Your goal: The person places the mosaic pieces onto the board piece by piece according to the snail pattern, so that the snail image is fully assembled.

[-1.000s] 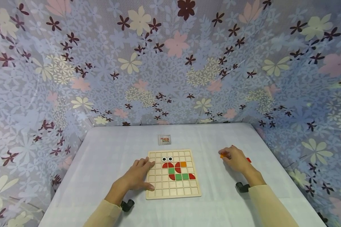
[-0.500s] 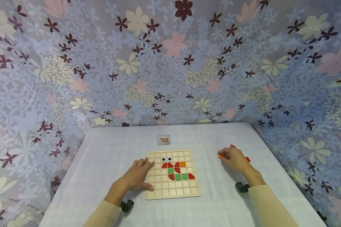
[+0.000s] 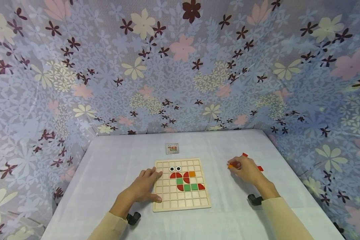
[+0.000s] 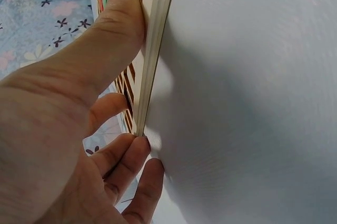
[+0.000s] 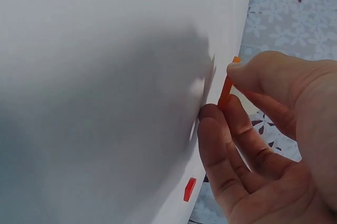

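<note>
In the head view my left hand [image 3: 144,186] rests spread along the left edge of a wooden grid board [image 3: 180,202]. Its thumb lies on the board's near left part, and the fingertips touch the rim farther up, as the left wrist view also shows. On the board sit two eye pieces [image 3: 175,169], several red rounded tiles [image 3: 176,175], green squares [image 3: 187,187] and an orange square [image 3: 192,174]. Over the table to the right, my right hand [image 3: 246,169] pinches an orange tile [image 5: 228,86] between thumb and index finger. The tile's full outline is hidden.
Behind the board lies a small picture card [image 3: 172,148]. Red pieces [image 3: 260,168] lie on the white-covered table [image 3: 126,150] beside and beyond my right hand. Flowered cloth [image 3: 180,83] hangs around the table's back and sides.
My right hand has shifted very slightly left with the orange tile pinched, and more of the red piece behind it shows. My left hand stays at the board, and the head view drifts slightly.
</note>
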Demonstrator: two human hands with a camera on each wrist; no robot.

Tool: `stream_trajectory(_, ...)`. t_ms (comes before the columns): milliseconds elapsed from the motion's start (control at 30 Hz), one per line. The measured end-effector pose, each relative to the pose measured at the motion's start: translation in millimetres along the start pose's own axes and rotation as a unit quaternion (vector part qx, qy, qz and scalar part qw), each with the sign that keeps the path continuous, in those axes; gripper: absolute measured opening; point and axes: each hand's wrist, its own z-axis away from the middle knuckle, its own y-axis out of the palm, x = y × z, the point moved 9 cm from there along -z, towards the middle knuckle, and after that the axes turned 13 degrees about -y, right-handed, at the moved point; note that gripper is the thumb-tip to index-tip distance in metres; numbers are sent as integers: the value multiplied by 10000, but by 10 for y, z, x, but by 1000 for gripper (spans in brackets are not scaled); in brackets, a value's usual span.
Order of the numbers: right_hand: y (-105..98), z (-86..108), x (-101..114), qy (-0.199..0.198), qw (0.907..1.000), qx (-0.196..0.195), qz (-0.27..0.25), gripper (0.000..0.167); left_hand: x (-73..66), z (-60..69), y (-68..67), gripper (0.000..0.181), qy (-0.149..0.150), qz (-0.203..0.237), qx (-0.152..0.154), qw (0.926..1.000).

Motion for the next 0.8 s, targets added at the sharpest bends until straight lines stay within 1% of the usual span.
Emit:
stream_trajectory(200, 31, 14, 87, -44, 10000, -77, 14, 25, 6, 3, 0, 114, 16, 48, -5, 10000)
stream_trajectory(600, 156, 10, 224, -76, 9999, -54, -109, 24, 4, 12, -4, 114, -11, 70, -3, 10000)
stream_trajectory(800, 196, -2, 321, -146, 9998, -69, -80, 22, -2, 16, -6, 113, 14, 75, -7, 10000)
